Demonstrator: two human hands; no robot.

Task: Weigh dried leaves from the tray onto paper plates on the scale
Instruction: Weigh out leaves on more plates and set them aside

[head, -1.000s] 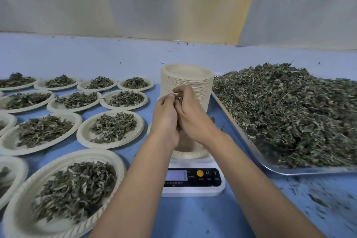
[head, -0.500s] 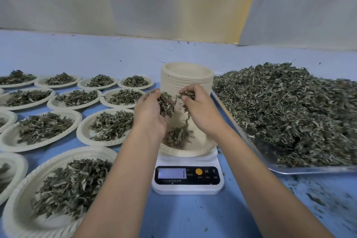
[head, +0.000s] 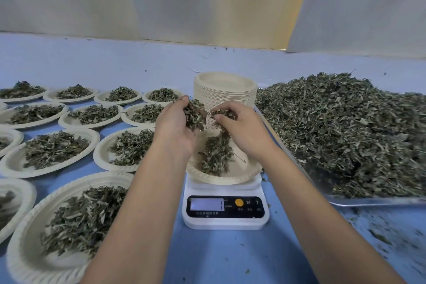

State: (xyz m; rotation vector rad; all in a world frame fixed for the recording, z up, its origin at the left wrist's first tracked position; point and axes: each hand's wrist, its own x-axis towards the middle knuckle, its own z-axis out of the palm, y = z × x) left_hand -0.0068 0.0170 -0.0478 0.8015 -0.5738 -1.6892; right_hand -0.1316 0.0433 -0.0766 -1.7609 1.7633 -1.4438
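Left hand (head: 176,125) cupped, gripping dried leaves (head: 196,114), right hand (head: 244,129) pinching a smaller clump, both above paper plate (head: 244,172) on scale (head: 224,211)

Both hands, left hand (head: 175,127), right hand (head: 244,129), hold dried leaves (head: 196,114) above plate (head: 242,173) on scale (head: 224,214).

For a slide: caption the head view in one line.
Left hand and right hand hold dried leaves over the paper plate on the scale, beside a heaped tray.

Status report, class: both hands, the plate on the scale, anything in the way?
Left hand grips leaves; right hand pinches leaves. Plate on scale holds a small heap. Nothing in the way.
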